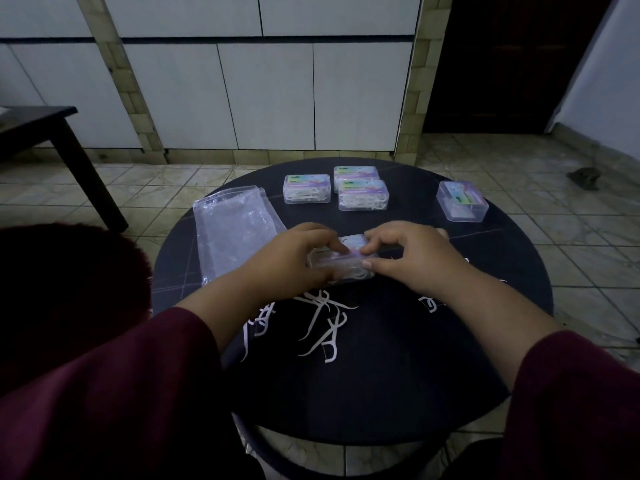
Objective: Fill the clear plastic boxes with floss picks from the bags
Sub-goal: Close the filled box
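Floss picks are what this whole setup is about, and most of the loose floss picks (320, 323) sit in a scattered pile at lower centre of the frame, on the dark round table (398, 375). Going from the left: a flattened clear bag (232, 230) lies at centre left, looks pretty much emptied, though it's see-through so hard to be sure. Next, the left hand (294, 258) has its fingers curled over the near-left end of the clear box in hand (346, 263), right in the middle of the frame. That box already has picks inside. The right hand (412, 254) grips the other end, thumb on the near edge and fingertips on the lid.

My guess is the lid is being pressed closed. To do it well, I'd keep the box flat on the table, check no pick handle is poking over the rim, then push down evenly at both ends so it snaps.

Above the hands, three filled boxes (363, 195) sit closed in a cluster, two of them touching. Further right, well apart, one more box (462, 201) looks mostly empty, so that's probably next. A few stray picks (429, 303) lie by the right wrist.
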